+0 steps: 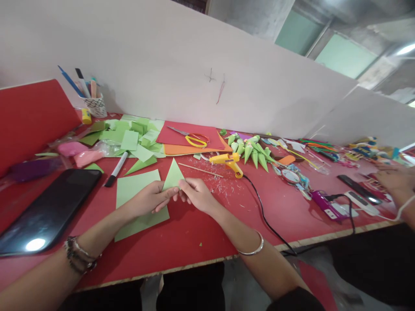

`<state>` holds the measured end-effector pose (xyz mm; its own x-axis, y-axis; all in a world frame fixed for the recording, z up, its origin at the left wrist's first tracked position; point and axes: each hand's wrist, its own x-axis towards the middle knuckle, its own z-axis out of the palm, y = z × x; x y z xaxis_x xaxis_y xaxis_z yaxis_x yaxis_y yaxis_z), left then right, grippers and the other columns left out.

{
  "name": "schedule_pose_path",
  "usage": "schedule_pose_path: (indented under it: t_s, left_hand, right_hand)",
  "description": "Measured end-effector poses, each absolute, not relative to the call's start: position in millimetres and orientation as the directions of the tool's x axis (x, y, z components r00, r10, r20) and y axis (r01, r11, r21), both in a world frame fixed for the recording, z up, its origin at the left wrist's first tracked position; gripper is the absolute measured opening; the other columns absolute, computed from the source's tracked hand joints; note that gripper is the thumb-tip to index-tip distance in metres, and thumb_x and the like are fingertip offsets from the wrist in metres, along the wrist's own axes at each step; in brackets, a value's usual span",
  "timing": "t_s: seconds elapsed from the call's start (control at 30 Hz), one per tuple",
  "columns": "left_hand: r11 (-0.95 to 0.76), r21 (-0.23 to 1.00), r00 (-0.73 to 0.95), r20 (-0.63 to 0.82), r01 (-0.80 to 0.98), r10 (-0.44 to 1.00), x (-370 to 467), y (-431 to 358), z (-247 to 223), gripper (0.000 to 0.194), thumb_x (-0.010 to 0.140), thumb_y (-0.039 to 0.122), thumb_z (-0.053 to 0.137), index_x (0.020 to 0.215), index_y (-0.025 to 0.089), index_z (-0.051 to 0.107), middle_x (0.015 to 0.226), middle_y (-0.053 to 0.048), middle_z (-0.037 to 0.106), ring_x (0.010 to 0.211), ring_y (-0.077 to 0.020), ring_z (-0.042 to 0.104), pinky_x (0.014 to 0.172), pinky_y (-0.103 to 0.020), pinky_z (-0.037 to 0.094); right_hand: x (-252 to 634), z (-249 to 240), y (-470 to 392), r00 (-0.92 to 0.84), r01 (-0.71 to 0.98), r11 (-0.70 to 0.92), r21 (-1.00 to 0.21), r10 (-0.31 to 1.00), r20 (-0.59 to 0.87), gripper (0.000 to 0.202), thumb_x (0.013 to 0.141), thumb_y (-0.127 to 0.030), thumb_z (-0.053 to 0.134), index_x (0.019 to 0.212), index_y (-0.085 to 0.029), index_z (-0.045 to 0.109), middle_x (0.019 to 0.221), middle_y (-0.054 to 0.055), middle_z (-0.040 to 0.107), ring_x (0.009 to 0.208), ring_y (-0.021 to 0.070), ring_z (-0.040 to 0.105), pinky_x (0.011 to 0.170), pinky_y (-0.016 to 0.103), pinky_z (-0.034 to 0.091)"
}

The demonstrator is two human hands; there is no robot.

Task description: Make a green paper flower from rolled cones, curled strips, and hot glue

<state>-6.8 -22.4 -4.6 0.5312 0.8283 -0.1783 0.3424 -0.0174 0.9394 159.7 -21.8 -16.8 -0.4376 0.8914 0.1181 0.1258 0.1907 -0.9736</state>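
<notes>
Between my two hands is a small piece of light green paper point(173, 175), its pointed tip facing away from me. My left hand point(154, 198) pinches its lower left side, and my right hand point(195, 194) grips its lower right edge with thumb and fingers. Beneath my left hand a larger green paper sheet point(139, 226) lies flat on the red table point(207, 242). A yellow glue gun point(227, 162) rests just beyond my right hand, near a thin wooden stick point(201, 169).
Behind my hands are scissors point(191, 137) on red paper, green paper scraps point(129, 140) and several green paper cones point(251, 150). A marker point(116, 169) and a large black phone point(52, 207) lie left. At right are a purple power strip point(329, 205) and another person's hand point(394, 177).
</notes>
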Motion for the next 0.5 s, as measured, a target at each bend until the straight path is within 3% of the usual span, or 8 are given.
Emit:
schedule_pose_path:
  t_s: [0.17, 0.33, 0.5]
  left_hand:
    - [0.020, 0.905, 0.516, -0.260, 0.425, 0.816, -6.9, -22.3, -5.3, 0.035, 0.080, 0.048, 0.043, 0.067, 0.016, 0.052, 0.025, 0.009, 0.035, 0.023, -0.0062, 0.029, 0.032, -0.017, 0.024]
    - [-0.040, 0.924, 0.491, -0.165, 0.379, 0.855, -5.9, -20.9, -1.9, 0.032, 0.080, 0.040, 0.046, 0.057, 0.017, 0.047, 0.039, 0.006, 0.052, 0.032, -0.0055, 0.044, 0.041, -0.016, 0.035]
    - [0.066, 0.910, 0.423, -0.253, 0.409, 0.870, -5.3, -23.2, 2.6, 0.031, 0.077, 0.042, 0.049, 0.058, 0.019, 0.042, 0.032, 0.010, 0.040, 0.027, -0.0056, 0.031, 0.033, -0.016, 0.024]
  right_hand:
    - [161.7, -16.7, -20.5, -0.441, 0.159, 0.213, -0.964, 0.889, 0.124, 0.045, 0.086, -0.047, 0.036, 0.060, -0.014, 0.054, 0.049, -0.003, 0.047, 0.043, 0.0051, 0.041, 0.043, 0.017, 0.032]
    - [162.0, -17.1, -17.9, -0.312, 0.234, 0.235, -0.943, 0.937, 0.156, 0.045, 0.086, -0.045, 0.037, 0.052, -0.015, 0.044, 0.044, -0.004, 0.043, 0.042, 0.0049, 0.040, 0.047, 0.018, 0.032]
    - [161.4, -17.6, -18.8, -0.344, 0.181, 0.151, -0.972, 0.935, 0.081, 0.043, 0.084, -0.048, 0.038, 0.060, -0.015, 0.049, 0.051, -0.003, 0.049, 0.043, 0.0048, 0.039, 0.046, 0.018, 0.031]
